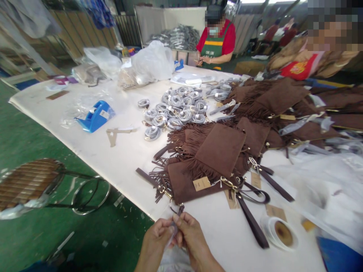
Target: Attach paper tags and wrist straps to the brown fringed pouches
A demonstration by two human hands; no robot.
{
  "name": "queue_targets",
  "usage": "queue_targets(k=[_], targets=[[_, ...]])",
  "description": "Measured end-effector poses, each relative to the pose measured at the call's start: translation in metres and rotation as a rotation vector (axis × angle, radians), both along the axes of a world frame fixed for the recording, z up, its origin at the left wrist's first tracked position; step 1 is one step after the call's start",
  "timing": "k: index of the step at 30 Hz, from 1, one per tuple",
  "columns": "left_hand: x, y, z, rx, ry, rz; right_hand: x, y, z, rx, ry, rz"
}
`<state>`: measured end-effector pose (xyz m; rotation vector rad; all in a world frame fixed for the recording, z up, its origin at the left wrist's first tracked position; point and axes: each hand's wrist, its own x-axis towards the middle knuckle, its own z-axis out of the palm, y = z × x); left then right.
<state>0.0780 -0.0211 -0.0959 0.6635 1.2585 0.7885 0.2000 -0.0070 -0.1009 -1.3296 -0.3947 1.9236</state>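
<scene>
At the table's near edge, my left hand (pixel 158 235) and my right hand (pixel 189 233) meet with closed fingers. Both pinch a narrow dark strap (pixel 180 210), part of which seems wrapped in greyish plastic. The strap's far end lies by the gold clasp (pixel 167 193) of a brown fringed pouch (pixel 187 183). On that pouch rests another brown pouch (pixel 221 149) with a tan paper tag (pixel 202 183). Dark wrist loops (pixel 252 221) hang toward me on the right. My fingers cover most of what they hold.
Coiled grey-wrapped straps (pixel 181 105) lie mid-table, beside more brown pouches (pixel 280 94). A blue tape dispenser (pixel 98 115) stands left; a tape roll (pixel 280 233) lies right. A co-worker in a green apron (pixel 214 49) is across the table. A stool (pixel 31 185) stands at left.
</scene>
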Motion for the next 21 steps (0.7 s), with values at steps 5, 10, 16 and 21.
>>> queue_targets(k=[5,10,16,21], targets=[[0.004,0.009,-0.01,-0.046,0.031,0.056,0.015,0.001,0.003,0.117,-0.227,0.092],[0.01,0.013,-0.012,-0.104,0.018,0.088,0.036,0.004,0.009,0.318,-0.61,0.058],[0.014,0.018,-0.004,-0.154,0.058,0.089,0.035,0.007,-0.005,0.363,-0.61,0.169],[0.013,0.023,-0.001,-0.104,0.065,0.062,0.035,0.007,-0.008,0.348,-0.565,0.166]])
